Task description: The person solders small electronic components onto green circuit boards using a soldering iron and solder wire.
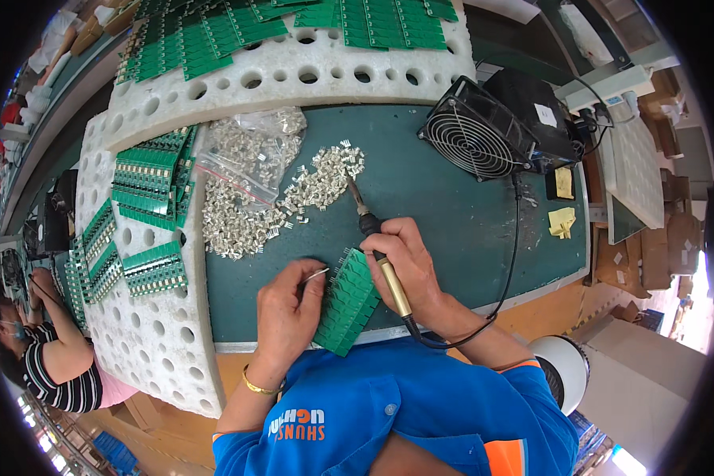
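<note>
My right hand (408,266) grips a soldering iron (385,262) with a yellow-and-black handle, its tip pointing away toward a pile of small metal parts (317,186). My left hand (289,313) pinches a thin solder wire (316,274) and rests against a green circuit board strip (345,301) lying on the dark green mat (444,214) between both hands.
White perforated foam trays (159,333) at left and back carry several green board strips. A clear bag of metal parts (254,151) lies near the pile. A black fan (480,135) stands at right, its cable running along the mat. Another person sits at far left.
</note>
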{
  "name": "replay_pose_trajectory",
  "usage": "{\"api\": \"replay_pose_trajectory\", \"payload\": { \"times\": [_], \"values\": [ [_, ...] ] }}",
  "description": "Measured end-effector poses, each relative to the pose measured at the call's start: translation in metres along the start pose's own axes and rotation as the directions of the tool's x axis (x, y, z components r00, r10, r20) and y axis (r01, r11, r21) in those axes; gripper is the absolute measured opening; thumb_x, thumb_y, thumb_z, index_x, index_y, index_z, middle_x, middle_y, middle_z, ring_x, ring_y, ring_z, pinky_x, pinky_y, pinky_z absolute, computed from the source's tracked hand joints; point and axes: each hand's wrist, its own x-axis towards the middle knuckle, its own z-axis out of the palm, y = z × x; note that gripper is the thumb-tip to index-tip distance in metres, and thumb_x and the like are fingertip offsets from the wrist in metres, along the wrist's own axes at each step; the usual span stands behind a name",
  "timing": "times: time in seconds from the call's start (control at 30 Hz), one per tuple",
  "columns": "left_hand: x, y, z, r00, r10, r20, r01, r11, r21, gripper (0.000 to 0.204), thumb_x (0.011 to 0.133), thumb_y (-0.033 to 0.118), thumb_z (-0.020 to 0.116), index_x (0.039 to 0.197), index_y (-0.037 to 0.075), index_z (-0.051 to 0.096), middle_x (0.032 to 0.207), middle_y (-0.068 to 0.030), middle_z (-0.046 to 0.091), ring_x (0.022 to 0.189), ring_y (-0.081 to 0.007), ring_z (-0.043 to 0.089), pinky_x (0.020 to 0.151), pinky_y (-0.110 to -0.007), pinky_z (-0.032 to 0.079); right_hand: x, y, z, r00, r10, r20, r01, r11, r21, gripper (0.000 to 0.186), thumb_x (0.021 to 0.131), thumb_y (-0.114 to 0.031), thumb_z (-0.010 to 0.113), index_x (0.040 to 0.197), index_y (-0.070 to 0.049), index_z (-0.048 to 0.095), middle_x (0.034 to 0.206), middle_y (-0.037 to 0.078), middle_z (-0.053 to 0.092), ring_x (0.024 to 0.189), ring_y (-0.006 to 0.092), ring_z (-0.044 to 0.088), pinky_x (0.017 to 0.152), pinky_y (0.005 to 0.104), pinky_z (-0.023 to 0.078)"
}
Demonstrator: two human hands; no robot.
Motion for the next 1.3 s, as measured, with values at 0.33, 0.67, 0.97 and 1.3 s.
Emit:
{"api": "replay_pose_trajectory", "payload": {
  "times": [0.33,0.67,0.97,1.3],
  "values": [
    [0.019,-0.005,0.007,0.992,-0.125,-0.015,0.102,0.870,-0.483,0.009,0.091,0.005,0.066,0.090,0.003,0.056,0.071,0.0051,0.049,0.062,-0.0013,0.040,0.054,-0.019,0.032,-0.004,-0.004,-0.030,0.995,-0.058,-0.086,0.068,0.990,0.123,0.021,0.078,-0.001,0.072,0.098,-0.002,0.064,0.092,0.013,0.054,0.069,0.0232,0.055,0.059,0.0328,0.046],
    [0.025,-0.001,0.010,0.999,0.026,-0.031,-0.030,0.992,-0.126,0.006,0.088,0.003,0.071,0.085,0.001,0.067,0.074,-0.0006,0.056,0.062,-0.0062,0.047,0.054,-0.022,0.037,-0.015,0.004,-0.062,0.970,0.227,0.087,-0.243,0.886,0.395,0.012,0.085,-0.011,0.068,0.092,-0.002,0.066,0.081,0.011,0.064,0.070,0.0189,0.057,0.062,0.0298,0.045],
    [0.029,0.002,0.010,0.999,0.040,-0.003,-0.040,0.997,-0.063,0.006,0.080,-0.002,0.073,0.085,0.000,0.071,0.072,-0.0052,0.058,0.064,-0.0129,0.053,0.057,-0.026,0.041,-0.012,0.009,-0.062,0.961,0.251,0.118,-0.277,0.863,0.421,0.009,0.088,-0.011,0.065,0.089,-0.002,0.066,0.080,0.009,0.066,0.069,0.0174,0.056,0.061,0.0302,0.044],
    [0.032,-0.002,0.009,0.993,0.112,0.026,-0.111,0.994,-0.013,0.008,0.081,-0.003,0.071,0.088,0.001,0.072,0.074,-0.0081,0.060,0.059,-0.0147,0.055,0.053,-0.027,0.043,-0.013,0.011,-0.059,0.958,0.255,0.129,-0.286,0.863,0.417,0.011,0.088,-0.013,0.066,0.089,-0.002,0.066,0.078,0.008,0.065,0.068,0.0164,0.055,0.060,0.0299,0.044]
  ]
}}
